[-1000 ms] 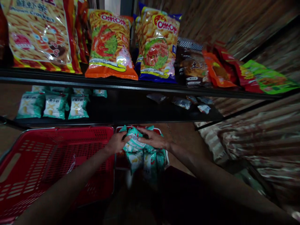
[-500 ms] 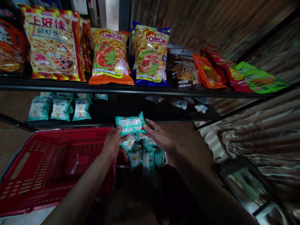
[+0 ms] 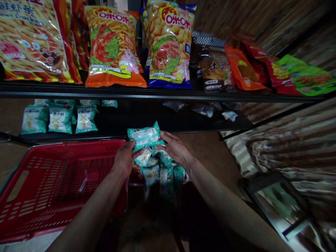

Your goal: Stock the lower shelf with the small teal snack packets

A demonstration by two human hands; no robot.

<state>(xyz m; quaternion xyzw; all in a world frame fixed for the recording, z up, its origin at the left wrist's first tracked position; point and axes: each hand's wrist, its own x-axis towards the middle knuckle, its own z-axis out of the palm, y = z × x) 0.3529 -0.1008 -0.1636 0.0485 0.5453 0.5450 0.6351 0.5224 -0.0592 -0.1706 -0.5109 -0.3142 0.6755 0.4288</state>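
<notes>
A small teal and white snack bag [image 3: 146,136] is held level in front of the lower shelf, its printed back turned up. My left hand [image 3: 124,157] grips its left end, thumb on top. At its right end, my right hand [image 3: 175,147] is closed on the other edge. Just beneath lies a heap of similar teal snack bags [image 3: 151,175], whose container is mostly hidden. To the left stands a red plastic basket [image 3: 23,175] with a clear scrap of wrapping inside. Several matching bags [image 3: 60,118] stand in rows on the left of the lower shelf [image 3: 123,117].
Large snack bags [image 3: 112,45] line the upper shelf [image 3: 115,93], with orange, red and green packets [image 3: 306,75] at its right. Small clear packets [image 3: 203,109] lie on the lower shelf. A dark-framed object [image 3: 280,199] sits on the floor by the corrugated wall [image 3: 283,150].
The view has moved closer and lower, so the upper-shelf bags look larger and higher. Both hands keep hold of the teal snack bag, which is tilted slightly more.
</notes>
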